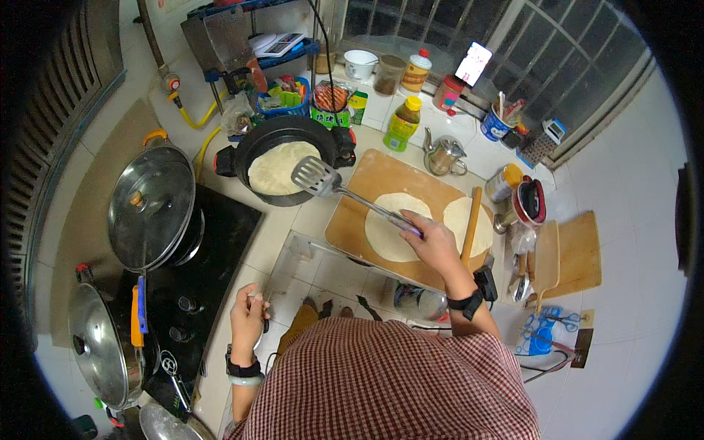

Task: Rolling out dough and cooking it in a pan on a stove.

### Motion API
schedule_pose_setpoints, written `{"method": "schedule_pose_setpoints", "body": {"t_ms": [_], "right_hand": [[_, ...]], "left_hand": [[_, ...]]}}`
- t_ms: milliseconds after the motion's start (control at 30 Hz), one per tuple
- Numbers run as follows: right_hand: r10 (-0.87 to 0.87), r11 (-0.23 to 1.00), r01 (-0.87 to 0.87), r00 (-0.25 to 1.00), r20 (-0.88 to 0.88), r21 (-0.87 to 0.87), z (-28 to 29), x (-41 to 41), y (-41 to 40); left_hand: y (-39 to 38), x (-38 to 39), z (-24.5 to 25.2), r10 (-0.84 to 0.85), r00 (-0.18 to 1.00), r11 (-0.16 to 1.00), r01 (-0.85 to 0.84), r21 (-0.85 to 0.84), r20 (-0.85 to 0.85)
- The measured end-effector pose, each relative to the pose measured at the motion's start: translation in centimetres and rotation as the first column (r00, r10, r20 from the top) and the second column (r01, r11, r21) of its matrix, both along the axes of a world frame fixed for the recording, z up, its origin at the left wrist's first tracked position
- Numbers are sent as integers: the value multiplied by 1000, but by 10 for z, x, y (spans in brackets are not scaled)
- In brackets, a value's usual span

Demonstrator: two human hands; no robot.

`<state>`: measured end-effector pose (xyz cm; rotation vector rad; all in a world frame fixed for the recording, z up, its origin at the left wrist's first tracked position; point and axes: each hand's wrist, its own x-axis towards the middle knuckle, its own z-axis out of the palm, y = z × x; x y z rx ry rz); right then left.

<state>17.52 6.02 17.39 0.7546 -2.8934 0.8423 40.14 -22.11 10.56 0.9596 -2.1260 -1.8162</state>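
Observation:
My right hand (432, 239) grips the purple-tipped handle of a metal slotted spatula (374, 206). Its slotted head reaches over the right edge of a flat dough round (280, 168) in a black electric pan (286, 129); whether they touch I cannot tell. Beneath the spatula handle, a rolled dough round (388, 239) lies on a wooden board (379, 170). A second round (487, 228) lies to its right, with a wooden rolling pin (471, 231) across it. My left hand (248, 319) is near the counter edge, fingers curled; a small dark object beside it is unclear.
At left, a black cooktop (220, 236) bears a glass-lidded pan (154, 209) and a lidded steel pot (99, 346). A yellow-capped bottle (402, 124) and a steel spouted pot (444, 155) stand behind the board. A lit phone (473, 63) leans by the window.

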Motion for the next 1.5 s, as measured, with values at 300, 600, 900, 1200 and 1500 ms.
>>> {"method": "schedule_pose_setpoints", "body": {"t_ms": [300, 600, 900, 1200, 1500], "right_hand": [[104, 961, -30, 961, -255, 277, 25, -72, -80], [186, 793, 49, 930, -318, 607, 70, -114, -132], [247, 496, -65, 967, -69, 866, 119, -139, -190], [391, 362, -120, 920, -33, 925, 83, -166, -254], [215, 336, -224, 964, 158, 915, 67, -181, -281]], "left_hand": [[-47, -47, -9, 44, 999, 955, -47, 291, 19], [-70, -100, -23, -246, 969, 968, 244, -62, -16], [-82, -100, -30, -77, 996, 987, 81, 141, -33], [-80, -91, -42, -127, 992, 991, 128, 37, -14], [-84, -102, -51, -149, 987, 988, 151, 29, -50]]}}
